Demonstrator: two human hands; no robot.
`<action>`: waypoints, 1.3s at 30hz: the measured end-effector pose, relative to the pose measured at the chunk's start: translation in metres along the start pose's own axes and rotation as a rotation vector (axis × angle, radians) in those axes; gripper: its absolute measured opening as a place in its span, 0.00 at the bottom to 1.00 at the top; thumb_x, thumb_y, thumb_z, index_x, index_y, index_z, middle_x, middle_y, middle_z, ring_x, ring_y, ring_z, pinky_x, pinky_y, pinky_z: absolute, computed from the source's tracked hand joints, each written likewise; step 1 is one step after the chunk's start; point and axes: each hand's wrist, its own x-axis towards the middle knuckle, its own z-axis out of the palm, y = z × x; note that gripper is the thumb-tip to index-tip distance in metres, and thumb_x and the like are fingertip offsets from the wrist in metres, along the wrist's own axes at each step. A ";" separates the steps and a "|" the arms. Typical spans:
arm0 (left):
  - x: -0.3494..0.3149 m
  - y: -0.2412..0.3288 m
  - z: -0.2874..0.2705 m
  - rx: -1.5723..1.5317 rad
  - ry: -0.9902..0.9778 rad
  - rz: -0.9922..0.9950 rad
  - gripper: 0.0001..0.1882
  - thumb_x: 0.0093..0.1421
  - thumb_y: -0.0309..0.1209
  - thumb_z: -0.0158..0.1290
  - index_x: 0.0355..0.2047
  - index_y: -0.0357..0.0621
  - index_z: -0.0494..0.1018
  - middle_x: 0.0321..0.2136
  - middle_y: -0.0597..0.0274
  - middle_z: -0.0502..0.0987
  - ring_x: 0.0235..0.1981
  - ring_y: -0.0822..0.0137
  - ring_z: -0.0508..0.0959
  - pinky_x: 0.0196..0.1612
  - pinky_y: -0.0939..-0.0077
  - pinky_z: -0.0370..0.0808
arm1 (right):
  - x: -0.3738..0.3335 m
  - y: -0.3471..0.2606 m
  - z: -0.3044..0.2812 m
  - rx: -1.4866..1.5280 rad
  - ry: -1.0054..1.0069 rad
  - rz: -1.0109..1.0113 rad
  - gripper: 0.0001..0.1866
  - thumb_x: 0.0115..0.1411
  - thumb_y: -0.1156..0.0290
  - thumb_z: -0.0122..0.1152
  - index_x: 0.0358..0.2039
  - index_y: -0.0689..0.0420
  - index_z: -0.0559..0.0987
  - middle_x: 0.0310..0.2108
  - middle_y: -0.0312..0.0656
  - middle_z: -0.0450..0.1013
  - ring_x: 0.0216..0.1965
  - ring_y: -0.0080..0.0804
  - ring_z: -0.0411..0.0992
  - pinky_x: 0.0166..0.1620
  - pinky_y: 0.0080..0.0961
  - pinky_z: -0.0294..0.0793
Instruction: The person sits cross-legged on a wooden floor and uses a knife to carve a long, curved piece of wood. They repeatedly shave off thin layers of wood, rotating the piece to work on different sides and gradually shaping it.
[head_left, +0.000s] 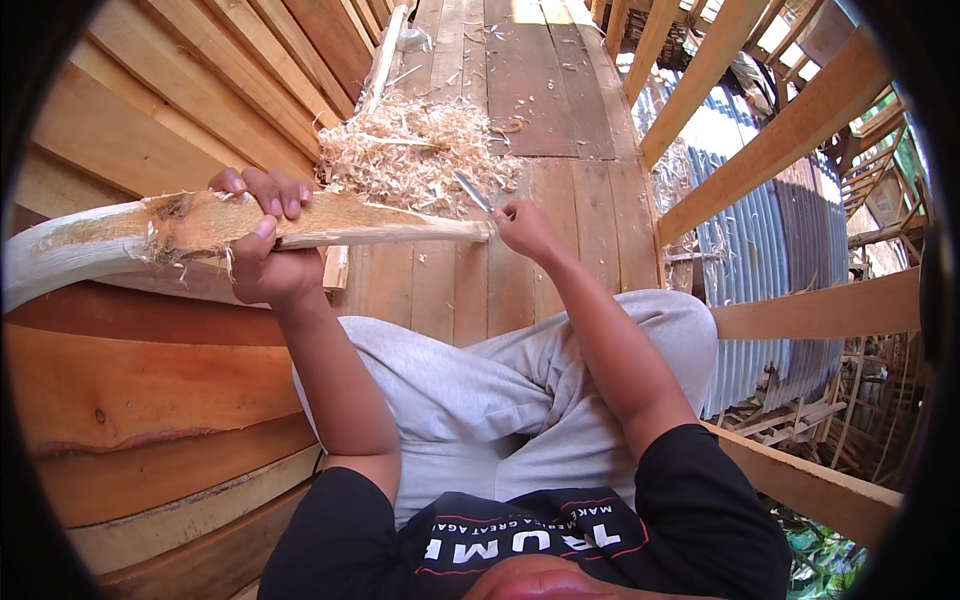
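A long, curved piece of pale wood reaches in from the left, partly stripped, with rough fibres along its edges. My left hand is closed round it, fingers over the far side and thumb on top. At the wood's narrow right end, my right hand grips a knife. Its slim silver blade points away and to the left, just beyond the wood's tip. The handle is hidden in my fist. Whether the blade touches the wood I cannot tell.
Curled wood shavings lie heaped on the plank floor beyond the wood. Plank walls stand close on the left. Wooden railing bars line the right, with corrugated metal sheets below. My crossed legs are in front.
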 end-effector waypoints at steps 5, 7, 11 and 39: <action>0.003 0.000 0.000 0.006 -0.193 -0.076 0.24 0.41 0.28 0.50 0.42 0.44 0.61 0.27 0.61 0.63 0.31 0.66 0.66 0.42 0.64 0.68 | 0.000 0.014 0.012 0.070 -0.020 -0.125 0.15 0.57 0.61 0.63 0.33 0.61 0.78 0.25 0.42 0.75 0.27 0.29 0.71 0.32 0.31 0.71; 0.002 0.007 0.021 0.119 -0.103 -0.135 0.24 0.41 0.27 0.49 0.43 0.44 0.62 0.29 0.60 0.63 0.34 0.64 0.67 0.45 0.62 0.68 | -0.006 0.003 0.015 0.147 -0.100 -0.138 0.16 0.57 0.60 0.64 0.34 0.62 0.77 0.24 0.39 0.73 0.23 0.27 0.69 0.27 0.29 0.70; -0.001 0.012 0.020 0.042 0.016 -0.142 0.24 0.41 0.27 0.48 0.42 0.43 0.63 0.31 0.60 0.64 0.35 0.63 0.68 0.50 0.58 0.65 | -0.025 -0.015 0.007 0.230 -0.244 0.065 0.18 0.57 0.60 0.61 0.35 0.64 0.78 0.26 0.46 0.75 0.23 0.30 0.71 0.24 0.30 0.69; -0.007 -0.017 0.025 0.000 -0.010 -0.023 0.16 0.45 0.30 0.50 0.36 0.51 0.61 0.26 0.66 0.61 0.27 0.71 0.62 0.42 0.67 0.60 | -0.019 -0.045 0.022 0.047 -0.037 0.062 0.29 0.64 0.58 0.33 0.35 0.71 0.78 0.40 0.67 0.73 0.46 0.64 0.72 0.52 0.49 0.68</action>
